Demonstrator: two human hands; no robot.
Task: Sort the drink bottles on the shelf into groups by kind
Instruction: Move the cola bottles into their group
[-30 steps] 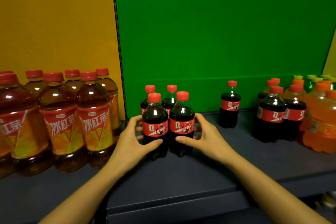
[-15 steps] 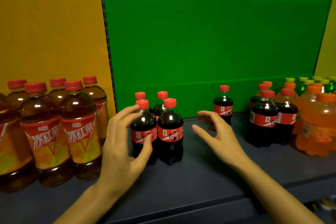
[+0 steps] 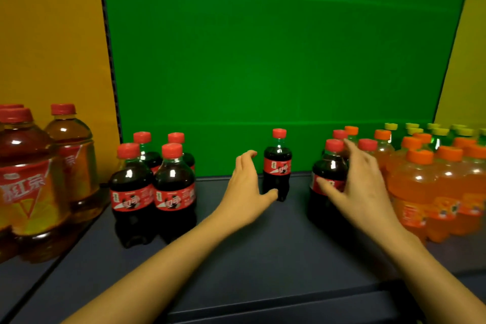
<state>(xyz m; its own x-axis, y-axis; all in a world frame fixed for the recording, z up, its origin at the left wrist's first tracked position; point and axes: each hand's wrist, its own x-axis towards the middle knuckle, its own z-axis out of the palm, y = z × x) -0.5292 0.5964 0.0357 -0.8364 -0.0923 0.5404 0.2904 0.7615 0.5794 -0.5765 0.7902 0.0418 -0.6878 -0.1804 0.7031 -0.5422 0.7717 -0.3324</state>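
Right of the four grouped cola bottles [image 3: 153, 187], you are cupping your open left hand [image 3: 247, 189] beside a lone cola bottle [image 3: 277, 166], thumb touching its base, nothing gripped. Your right hand [image 3: 353, 187] is spreading over stray colas [image 3: 328, 181] against the orange sodas [image 3: 434, 187]; these need moving. Cola labels are unreadable; tea bottles [image 3: 34, 181] show "红茶".

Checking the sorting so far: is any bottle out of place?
Yes. One cola bottle stands alone mid-shelf, apart from the four-cola cluster on the left. Three more colas sit against the orange sodas on the right. Nothing is spilled or tipped.
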